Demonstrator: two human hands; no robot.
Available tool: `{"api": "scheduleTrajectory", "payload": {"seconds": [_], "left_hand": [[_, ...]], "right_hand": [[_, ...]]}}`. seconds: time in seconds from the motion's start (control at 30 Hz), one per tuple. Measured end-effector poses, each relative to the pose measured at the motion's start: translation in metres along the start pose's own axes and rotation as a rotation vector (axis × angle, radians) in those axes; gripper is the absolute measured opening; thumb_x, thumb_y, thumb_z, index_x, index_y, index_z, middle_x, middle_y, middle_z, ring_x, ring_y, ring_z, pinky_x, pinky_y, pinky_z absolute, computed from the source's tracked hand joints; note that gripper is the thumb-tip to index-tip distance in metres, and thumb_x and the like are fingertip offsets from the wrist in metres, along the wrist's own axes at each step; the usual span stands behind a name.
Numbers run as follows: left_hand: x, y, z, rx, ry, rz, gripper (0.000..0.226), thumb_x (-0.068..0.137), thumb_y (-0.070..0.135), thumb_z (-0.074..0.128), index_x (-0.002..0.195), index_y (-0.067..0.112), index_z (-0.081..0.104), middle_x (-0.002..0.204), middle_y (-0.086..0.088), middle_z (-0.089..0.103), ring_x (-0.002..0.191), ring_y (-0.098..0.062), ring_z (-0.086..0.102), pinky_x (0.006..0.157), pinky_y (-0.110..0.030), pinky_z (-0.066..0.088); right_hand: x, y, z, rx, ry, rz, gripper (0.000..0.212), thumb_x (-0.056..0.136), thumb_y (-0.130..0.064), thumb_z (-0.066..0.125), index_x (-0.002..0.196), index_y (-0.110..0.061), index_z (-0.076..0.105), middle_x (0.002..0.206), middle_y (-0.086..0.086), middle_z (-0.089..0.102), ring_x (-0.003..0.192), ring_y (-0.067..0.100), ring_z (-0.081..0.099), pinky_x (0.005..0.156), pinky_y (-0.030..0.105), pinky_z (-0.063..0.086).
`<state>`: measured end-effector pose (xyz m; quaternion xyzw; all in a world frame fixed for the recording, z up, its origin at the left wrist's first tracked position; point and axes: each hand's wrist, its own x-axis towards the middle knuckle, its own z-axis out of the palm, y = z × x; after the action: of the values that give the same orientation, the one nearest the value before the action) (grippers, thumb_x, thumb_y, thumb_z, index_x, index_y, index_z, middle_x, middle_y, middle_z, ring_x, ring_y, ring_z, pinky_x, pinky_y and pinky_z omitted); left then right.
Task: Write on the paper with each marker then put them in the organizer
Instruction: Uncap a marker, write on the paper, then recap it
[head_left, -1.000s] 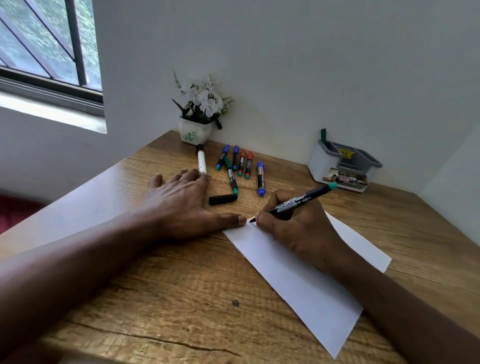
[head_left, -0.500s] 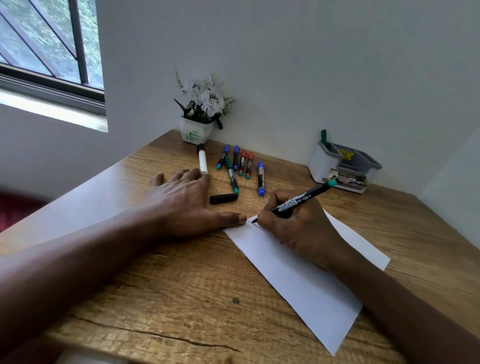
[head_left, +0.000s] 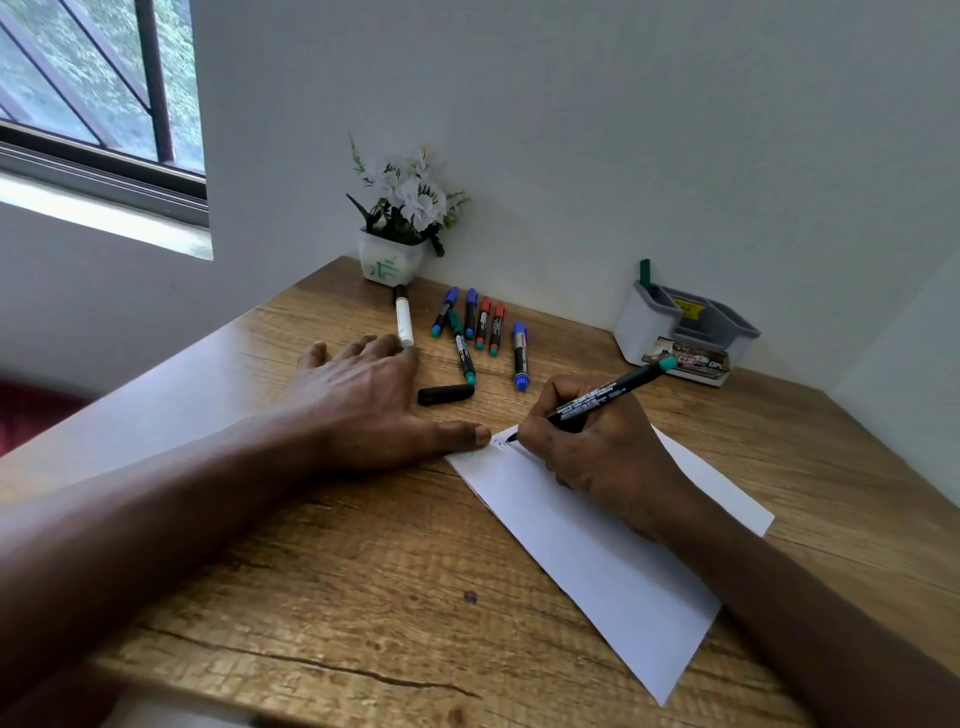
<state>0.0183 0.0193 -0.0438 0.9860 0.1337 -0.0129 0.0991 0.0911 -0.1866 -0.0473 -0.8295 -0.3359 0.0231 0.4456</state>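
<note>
Right hand (head_left: 602, 457): the fingers (head_left: 558, 389) curl round the black marker (head_left: 605, 396) and grip it in a writing hold. The marker's tip touches the paper (head_left: 597, 566) near its far left corner, beside a few small written strokes. Its teal end points up and right, toward the organizer (head_left: 680, 332). The hand rests on the paper.

Left hand (head_left: 363, 400): the fingers (head_left: 374, 347) lie straight and flat on the table (head_left: 337, 597), holding nothing. The thumb tip touches the paper's far left corner.

A loose black cap (head_left: 445, 394) lies on the table between the two hands. Beyond it, six capped markers (head_left: 521, 356) lie in a loose row with blue, green and red caps. A white marker (head_left: 403, 321) lies left of them, its near end just beside the left fingertips.

The organizer stands at the table's far right, against the wall, with one green marker (head_left: 644, 273) upright in its left compartment.
</note>
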Motion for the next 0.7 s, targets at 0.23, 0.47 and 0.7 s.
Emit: {"api": "scheduleTrajectory", "payload": {"seconds": [0.23,0.47,0.7], "left_hand": [[0.0015,-0.0013,0.0016,0.000,0.012,0.001,0.126,0.060,0.100,0.033,0.158,0.023,0.021,0.169,0.000,0.015,0.154,-0.020,0.014,0.123,-0.056,0.012],[0.0031,-0.0026,0.0027,0.001,0.014,-0.001,0.125,0.061,0.101,0.034,0.158,0.023,0.021,0.169,0.000,0.015,0.154,-0.021,0.015,0.123,-0.057,0.013],[0.0040,-0.0031,0.0026,-0.006,0.009,-0.002,0.126,0.060,0.101,0.033,0.159,0.024,0.020,0.169,0.000,0.014,0.154,-0.021,0.014,0.123,-0.056,0.012]], "right_hand": [[-0.0007,-0.0002,0.0018,-0.007,0.030,0.032,0.014,0.083,-0.016,0.077,0.075,-0.008,0.068,0.068,0.008,0.067,0.057,0.009,0.057,0.054,0.027,0.049],[-0.0025,-0.0025,0.0011,0.065,0.035,0.066,0.015,0.084,-0.011,0.075,0.073,-0.008,0.066,0.056,-0.002,0.062,0.046,0.005,0.055,0.046,0.016,0.044],[-0.0023,-0.0038,0.0026,0.056,0.064,0.064,0.013,0.084,-0.010,0.075,0.075,-0.005,0.067,0.056,0.000,0.064,0.046,0.006,0.056,0.047,0.018,0.045]]}}
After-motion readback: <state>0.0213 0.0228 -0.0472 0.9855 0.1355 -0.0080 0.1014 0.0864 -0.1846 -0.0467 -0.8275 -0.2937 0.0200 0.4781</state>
